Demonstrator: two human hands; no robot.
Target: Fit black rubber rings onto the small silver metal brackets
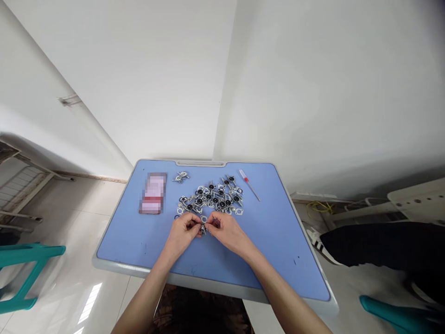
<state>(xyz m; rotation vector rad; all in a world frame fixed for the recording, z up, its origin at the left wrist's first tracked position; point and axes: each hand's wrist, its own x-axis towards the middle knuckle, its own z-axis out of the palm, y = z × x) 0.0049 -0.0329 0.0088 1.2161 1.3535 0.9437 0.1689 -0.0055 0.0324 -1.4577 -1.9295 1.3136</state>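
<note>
A scattered heap of small metal fittings (215,200), some with black discs, is borne by the grey-edged blue table (121,236); a smaller metal cluster (181,176), a screwdriver (246,179) and a blurred pinkish rectangle (153,191) are laid apart from it.

The heaped parts (212,198) look like bright metal with smooth black faces (222,204), on a matt blue tabletop (139,246). A screwdriver (246,179), far right, joins a clear plastic handle (242,174) to a metal shaft (253,191); glossy floor tiles (81,232) gleam at left.
</note>
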